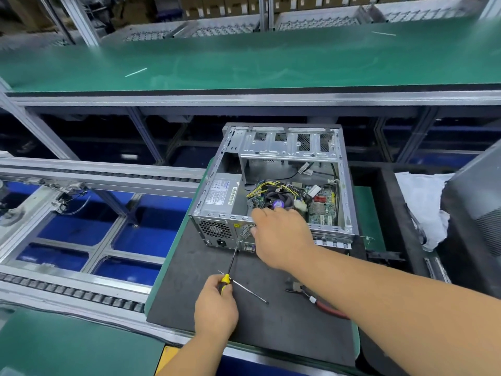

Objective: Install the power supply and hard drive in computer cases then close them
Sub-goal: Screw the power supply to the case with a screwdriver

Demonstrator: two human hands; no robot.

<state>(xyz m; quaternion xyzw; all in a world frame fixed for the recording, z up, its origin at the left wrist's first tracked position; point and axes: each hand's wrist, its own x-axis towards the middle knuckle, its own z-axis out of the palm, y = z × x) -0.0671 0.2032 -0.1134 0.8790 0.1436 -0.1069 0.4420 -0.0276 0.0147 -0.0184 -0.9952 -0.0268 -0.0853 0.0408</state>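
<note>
- The left hand (215,308) is gripping a screwdriver (227,278) by its yellow-and-black handle, fingers curled tight round it; the shaft is angling up so that the tip is meeting the rear panel of the case (273,191), just below the power supply.
- The right hand (282,234) is lying over the rear top edge of the case, fingers spread forward and resting on the metal, seemingly steadying it; whether any finger is hooking the edge cannot be told.
- The power supply (222,195) is sitting already in the near left corner of the open case, its label facing up and its yellow and black wires running over to the board by the fan (278,203).
- The step in hand is probably the screwing of the power supply to the rear panel.
- The drive cage (287,145) at the far end is looking bare; no hard drive is plainly showing.
- A thin rod (244,287) and red-handled pliers (320,301) are lying on the black mat (189,280) on the counter, near the left hand.
- Next move, as a judgement: keeping the tip seated square in the screw while the right hand is bracing the case, then fitting the drive and the side panel.
</note>
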